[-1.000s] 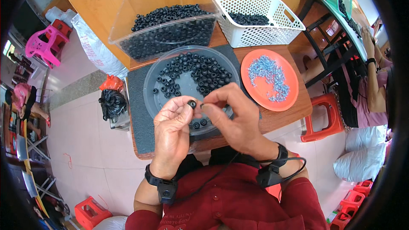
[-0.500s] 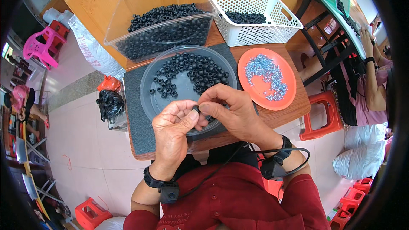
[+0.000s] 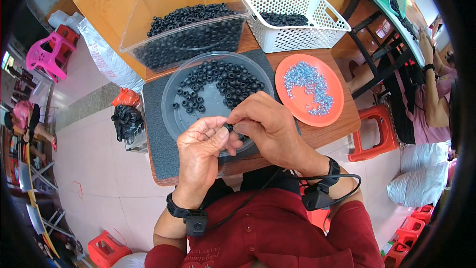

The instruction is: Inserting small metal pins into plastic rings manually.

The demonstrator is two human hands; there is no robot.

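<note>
My left hand [image 3: 201,144] pinches a small round black bead-like piece [image 3: 229,126] between thumb and fingers, over the near rim of a round clear tub [image 3: 168,87]. Touching it from the right, my right hand [image 3: 267,126] has thumb and forefinger pinched together at the piece; whatever lies between those fingertips is too small to make out. Many loose black pieces [image 3: 238,82] with holes in them lie in the tub. To its right sits an orange plate [image 3: 286,100] spread with tiny shiny silvery-blue parts [image 3: 307,82].
Behind the tub, a large clear bin [image 3: 130,39] and a white perforated basket [image 3: 277,43] hold more black pieces. A dark grey mat [image 3: 163,161] covers part of the wooden table [image 3: 322,136]. Another person's arm [image 3: 436,99] is at a table on the right, near a red stool [image 3: 369,134].
My right hand has tilted slightly, its knuckles rising and its fingertips pressing closer over the black piece. The left hand has hardly moved. The whole view has shifted very slightly.
</note>
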